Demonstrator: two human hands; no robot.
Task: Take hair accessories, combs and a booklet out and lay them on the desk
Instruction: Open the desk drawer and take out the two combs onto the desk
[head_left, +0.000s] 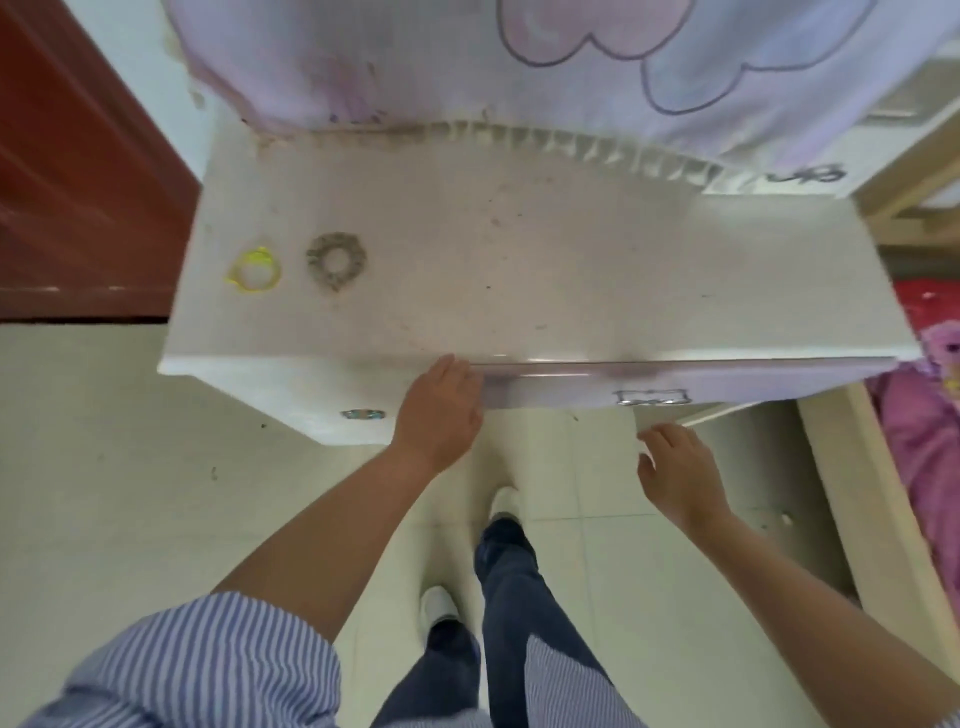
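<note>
On the left of the white desk top (519, 270) lie a yellow hair tie (254, 273) and, just right of it, a grey scrunchie (336, 260). Below the desk's front edge runs a lilac drawer front (727, 382) with a silver handle (652, 397). My left hand (441, 408) rests against the left end of that drawer front, fingers curled at the desk edge; whether it grips the drawer is unclear. My right hand (678, 470) hovers just below the handle, fingers apart and holding nothing. No combs or booklet are in view.
A second small handle (363, 414) sits on the white panel left of the drawer. A cloth with purple cloud outlines (519, 57) hangs behind the desk. A red-brown door (78, 171) is at left, pink bedding (930, 415) at right, tiled floor below.
</note>
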